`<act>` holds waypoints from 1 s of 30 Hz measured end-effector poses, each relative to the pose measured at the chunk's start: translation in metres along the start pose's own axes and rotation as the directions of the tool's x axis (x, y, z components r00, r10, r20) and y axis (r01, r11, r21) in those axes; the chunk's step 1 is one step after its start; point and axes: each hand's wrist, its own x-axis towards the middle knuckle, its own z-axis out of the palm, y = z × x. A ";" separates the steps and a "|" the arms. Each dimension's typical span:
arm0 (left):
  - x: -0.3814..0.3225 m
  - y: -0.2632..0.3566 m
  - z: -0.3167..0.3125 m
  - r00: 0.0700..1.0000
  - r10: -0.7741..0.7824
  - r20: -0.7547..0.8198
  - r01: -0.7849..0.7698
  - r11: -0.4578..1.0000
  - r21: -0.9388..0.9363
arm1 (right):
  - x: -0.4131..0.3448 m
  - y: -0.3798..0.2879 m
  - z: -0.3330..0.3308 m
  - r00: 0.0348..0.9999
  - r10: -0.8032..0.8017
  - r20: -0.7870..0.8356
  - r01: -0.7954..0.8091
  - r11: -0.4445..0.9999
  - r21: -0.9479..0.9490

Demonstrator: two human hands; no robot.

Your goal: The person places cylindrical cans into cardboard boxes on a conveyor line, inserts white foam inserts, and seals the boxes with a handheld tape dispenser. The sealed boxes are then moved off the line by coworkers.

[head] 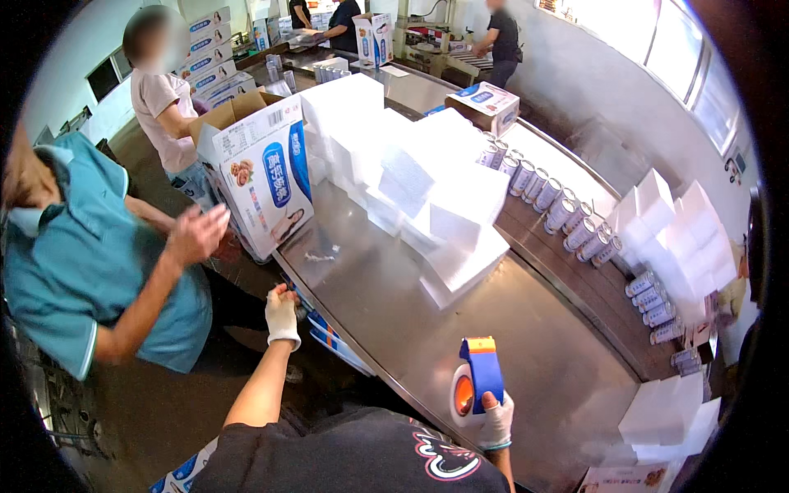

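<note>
My right hand (497, 419), in a white glove with the thumb tip bare, grips a blue tape dispenser (486, 370) with an orange top. A roll of tape (461, 394) sits on its side, above the steel table (394, 320). My left hand (282, 314), gloved with bare fingertips, is beside the table's left edge, by printed cartons (336, 342) below. Its fingers are curled, and whether they grip anything is unclear. Ahead, an open printed carton (262, 179) stands tilted at the table's edge, near a co-worker's raised hand (196, 234).
White foam blocks (456, 215) are piled on the table. Rows of cans (547, 190) line the conveyor (536, 246) to the right, with more foam (690, 246) beyond. A co-worker in a teal shirt (123, 259) stands close on my left; another person (163, 117) is behind the carton.
</note>
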 end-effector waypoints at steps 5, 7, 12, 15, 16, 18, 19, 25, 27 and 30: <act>0.074 0.029 -0.013 0.987 0.003 -0.160 -0.014 0.998 -0.068 | 0.023 0.017 0.076 0.997 0.074 0.023 -0.076 0.992 0.096; 0.096 0.030 -0.034 0.982 -0.030 -0.189 0.021 0.999 -0.049 | 0.025 0.002 0.099 0.984 0.141 0.107 -0.147 0.988 0.048; 0.136 0.055 -0.055 0.989 -0.096 -0.116 0.090 0.995 -0.053 | 0.050 0.002 0.129 0.956 0.200 0.214 -0.186 0.979 -0.083; 0.187 0.066 -0.068 0.983 -0.115 -0.146 0.090 0.981 -0.169 | 0.064 0.004 0.145 0.948 0.210 0.237 -0.197 0.977 -0.080; 0.219 0.070 -0.090 0.987 -0.090 -0.134 0.056 0.969 -0.239 | 0.060 0.007 0.156 0.948 0.204 0.242 -0.198 0.979 -0.048; 0.295 0.073 -0.135 1.000 0.016 -0.010 -0.019 0.880 -0.475 | 0.065 -0.006 0.177 0.950 0.156 0.271 -0.163 0.987 0.005; 0.329 0.079 -0.149 0.994 0.083 0.065 -0.032 0.831 -0.556 | 0.064 -0.012 0.189 0.945 0.151 0.291 -0.168 0.985 0.035; 0.432 0.181 -0.093 0.806 0.475 0.354 -0.332 0.857 -0.394 | 0.086 0.008 0.275 0.986 0.105 0.132 -0.109 0.994 0.024; 0.463 0.194 -0.061 0.727 0.477 0.495 -0.197 0.835 -0.514 | 0.100 0.016 0.312 0.997 0.061 0.054 -0.064 0.996 0.063; 0.460 0.232 0.001 0.495 0.358 0.792 0.353 0.749 -0.560 | 0.109 0.037 0.358 0.989 0.040 -0.142 -0.026 0.995 0.099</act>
